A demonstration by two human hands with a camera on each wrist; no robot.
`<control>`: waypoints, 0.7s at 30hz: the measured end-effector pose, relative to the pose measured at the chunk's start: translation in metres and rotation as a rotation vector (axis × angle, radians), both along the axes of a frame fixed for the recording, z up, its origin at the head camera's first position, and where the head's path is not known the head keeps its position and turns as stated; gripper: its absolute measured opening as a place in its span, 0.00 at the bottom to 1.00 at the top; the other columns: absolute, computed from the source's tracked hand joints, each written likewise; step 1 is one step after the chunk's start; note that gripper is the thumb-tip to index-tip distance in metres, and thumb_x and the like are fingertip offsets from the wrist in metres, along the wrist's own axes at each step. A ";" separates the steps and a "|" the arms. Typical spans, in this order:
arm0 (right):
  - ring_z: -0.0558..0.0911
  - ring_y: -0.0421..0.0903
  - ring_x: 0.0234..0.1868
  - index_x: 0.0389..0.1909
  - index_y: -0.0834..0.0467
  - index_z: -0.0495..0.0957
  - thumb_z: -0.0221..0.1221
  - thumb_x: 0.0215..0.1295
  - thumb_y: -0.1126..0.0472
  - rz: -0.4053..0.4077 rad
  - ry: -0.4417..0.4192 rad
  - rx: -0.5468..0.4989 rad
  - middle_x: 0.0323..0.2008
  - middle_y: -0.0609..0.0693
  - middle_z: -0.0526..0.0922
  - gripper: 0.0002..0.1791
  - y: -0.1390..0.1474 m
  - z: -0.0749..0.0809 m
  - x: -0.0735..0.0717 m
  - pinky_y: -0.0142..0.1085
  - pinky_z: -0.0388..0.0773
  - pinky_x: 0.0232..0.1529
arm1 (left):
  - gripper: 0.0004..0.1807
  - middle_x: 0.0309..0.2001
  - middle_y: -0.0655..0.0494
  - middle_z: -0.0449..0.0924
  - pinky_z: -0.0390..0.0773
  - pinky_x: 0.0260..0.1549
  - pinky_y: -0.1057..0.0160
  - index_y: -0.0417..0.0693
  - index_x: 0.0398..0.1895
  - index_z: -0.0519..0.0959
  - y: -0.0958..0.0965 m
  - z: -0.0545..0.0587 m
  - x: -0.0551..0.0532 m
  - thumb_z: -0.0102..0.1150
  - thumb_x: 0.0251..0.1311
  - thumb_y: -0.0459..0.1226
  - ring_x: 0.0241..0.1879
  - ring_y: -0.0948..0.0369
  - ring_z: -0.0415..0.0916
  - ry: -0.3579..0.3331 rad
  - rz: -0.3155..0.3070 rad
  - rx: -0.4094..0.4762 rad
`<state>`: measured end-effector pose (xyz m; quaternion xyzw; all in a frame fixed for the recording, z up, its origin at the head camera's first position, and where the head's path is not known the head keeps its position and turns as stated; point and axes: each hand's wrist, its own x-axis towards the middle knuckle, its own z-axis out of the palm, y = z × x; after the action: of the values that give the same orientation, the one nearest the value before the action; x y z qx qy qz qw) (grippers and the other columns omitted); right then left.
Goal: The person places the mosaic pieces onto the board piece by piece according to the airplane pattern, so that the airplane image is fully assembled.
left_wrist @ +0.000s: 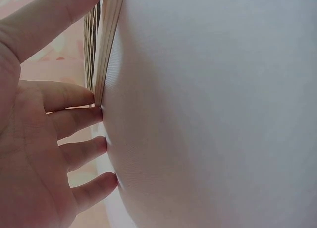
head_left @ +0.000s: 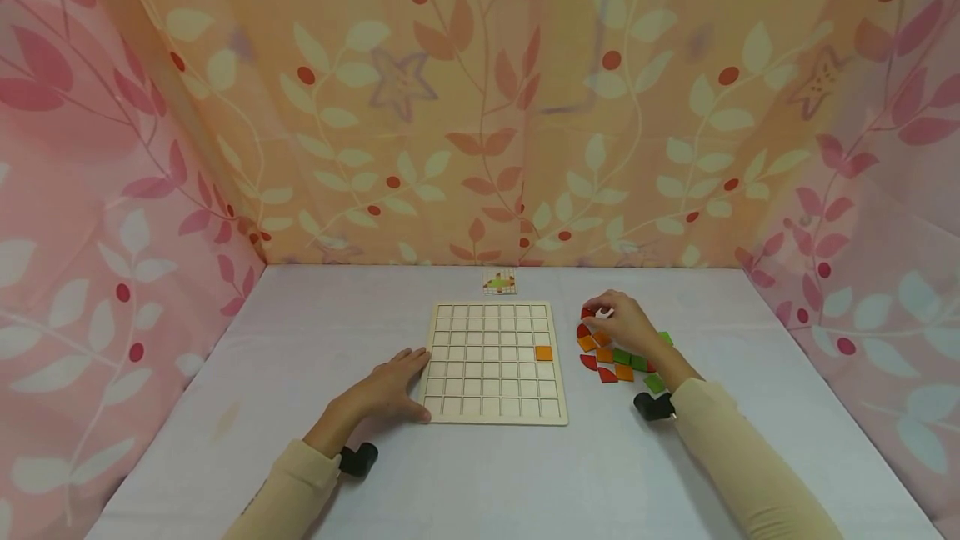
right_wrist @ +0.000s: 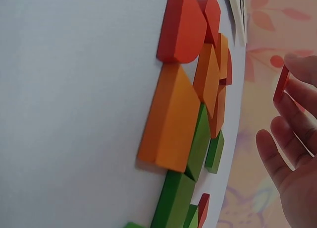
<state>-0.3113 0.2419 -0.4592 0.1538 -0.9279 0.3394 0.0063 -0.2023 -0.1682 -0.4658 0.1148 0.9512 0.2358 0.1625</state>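
Observation:
My left hand point(head_left: 384, 390) rests at the left edge of the pale wooden grid board point(head_left: 491, 362), fingers spread. In the left wrist view its fingertips touch the white table beside the board's edge point(left_wrist: 106, 54). One orange square point(head_left: 543, 353) lies in a cell near the board's right side. To the right of the board, my right hand point(head_left: 622, 323) pinches a red piece point(right_wrist: 281, 84) between thumb and fingers, raised off the table. Below it lie loose pieces: red quarter-rounds point(right_wrist: 183, 27), orange ones point(right_wrist: 171, 119) and green ones point(right_wrist: 173, 200).
A small picture card point(head_left: 499, 281) with a coloured pattern on a grid lies behind the board. Floral cloth point(head_left: 480, 107) hangs round the back and sides of the white table point(head_left: 480, 482). Black wrist devices point(head_left: 358, 460) are worn on both arms.

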 end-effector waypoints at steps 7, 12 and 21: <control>0.74 0.51 0.42 0.45 0.62 0.84 0.66 0.61 0.58 0.015 0.029 0.003 0.40 0.54 0.82 0.14 -0.008 0.002 0.002 0.43 0.78 0.45 | 0.56 0.76 0.47 0.55 0.52 0.71 0.37 0.43 0.74 0.58 0.000 -0.001 -0.001 0.78 0.41 0.46 0.77 0.44 0.46 0.005 -0.009 -0.006; 0.75 0.51 0.40 0.43 0.62 0.84 0.66 0.60 0.60 0.034 0.067 0.006 0.38 0.55 0.82 0.13 -0.013 0.005 0.005 0.42 0.78 0.43 | 0.56 0.76 0.47 0.55 0.52 0.71 0.38 0.43 0.74 0.58 0.000 0.000 -0.001 0.78 0.42 0.46 0.77 0.44 0.46 0.008 -0.013 -0.009; 0.75 0.50 0.41 0.42 0.63 0.84 0.66 0.59 0.61 0.042 0.063 0.021 0.38 0.55 0.82 0.12 -0.019 0.009 0.005 0.42 0.78 0.43 | 0.56 0.76 0.47 0.55 0.53 0.71 0.38 0.43 0.74 0.58 0.000 0.000 -0.001 0.78 0.41 0.46 0.77 0.44 0.46 0.004 -0.003 -0.009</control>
<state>-0.3058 0.2230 -0.4505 0.1841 -0.9273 0.3248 0.0265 -0.2036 -0.1680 -0.4660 0.1161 0.9524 0.2312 0.1613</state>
